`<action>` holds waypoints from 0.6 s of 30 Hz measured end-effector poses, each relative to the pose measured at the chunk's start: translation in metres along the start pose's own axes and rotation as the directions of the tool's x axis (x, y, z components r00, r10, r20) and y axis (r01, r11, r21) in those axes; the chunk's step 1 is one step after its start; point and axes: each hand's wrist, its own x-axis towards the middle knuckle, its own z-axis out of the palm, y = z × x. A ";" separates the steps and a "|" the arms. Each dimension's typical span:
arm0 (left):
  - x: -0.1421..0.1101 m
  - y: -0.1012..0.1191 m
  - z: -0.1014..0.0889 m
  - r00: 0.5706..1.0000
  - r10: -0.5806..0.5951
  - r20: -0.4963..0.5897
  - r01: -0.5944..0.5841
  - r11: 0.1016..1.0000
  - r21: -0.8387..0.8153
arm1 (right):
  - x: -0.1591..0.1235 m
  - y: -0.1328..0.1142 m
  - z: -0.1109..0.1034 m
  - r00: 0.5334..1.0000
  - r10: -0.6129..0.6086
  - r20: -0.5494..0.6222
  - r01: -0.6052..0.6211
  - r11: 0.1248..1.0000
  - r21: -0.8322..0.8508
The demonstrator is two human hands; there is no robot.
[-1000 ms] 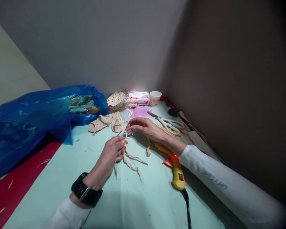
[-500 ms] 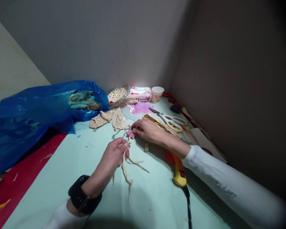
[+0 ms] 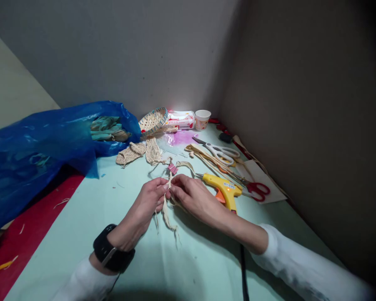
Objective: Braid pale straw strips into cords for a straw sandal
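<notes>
My left hand (image 3: 149,196) pinches a braid of pale, dried husk-like strips (image 3: 166,213), whose loose ends hang below the fingers onto the table. Close against it, my right hand (image 3: 191,194) has its thumb and forefinger closed on the same strips. Just beyond the fingertips, a pink binder clip (image 3: 172,168) grips the top of the braid. One pale strip (image 3: 186,164) curves away to the right of the clip. A yellow hot glue gun (image 3: 224,188) lies beside my right hand, its handle partly hidden behind my forearm.
White-handled scissors (image 3: 219,151), red-handled scissors (image 3: 258,190) and a bundle of tan strips (image 3: 203,158) lie to the right. Braided coils (image 3: 153,151), a woven basket (image 3: 154,122), a tissue pack (image 3: 181,120) and a paper cup (image 3: 203,119) stand behind. A blue plastic bag (image 3: 50,146) fills the left.
My right hand has come down from the pink clip to the strips beside my left hand. The glue gun and red-handled scissors are now more visible. The view has shifted slightly.
</notes>
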 end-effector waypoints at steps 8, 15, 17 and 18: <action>-0.004 0.000 0.010 1.000 0.008 0.015 -0.008 0.999 0.040 | 0.007 0.005 0.011 0.991 0.123 0.049 -0.128 0.984 0.122; -0.002 -0.005 0.009 0.996 0.078 -0.037 -0.070 0.978 0.195 | -0.001 0.009 0.009 0.992 0.093 -0.089 -0.099 0.993 -0.067; 0.000 -0.005 0.007 0.994 0.100 -0.033 -0.090 0.967 0.237 | -0.002 0.010 0.009 0.991 0.099 -0.091 -0.106 0.991 -0.081; 0.001 -0.005 0.005 0.993 0.110 -0.031 -0.099 0.962 0.254 | -0.002 0.010 0.010 0.990 0.104 -0.095 -0.111 0.991 -0.075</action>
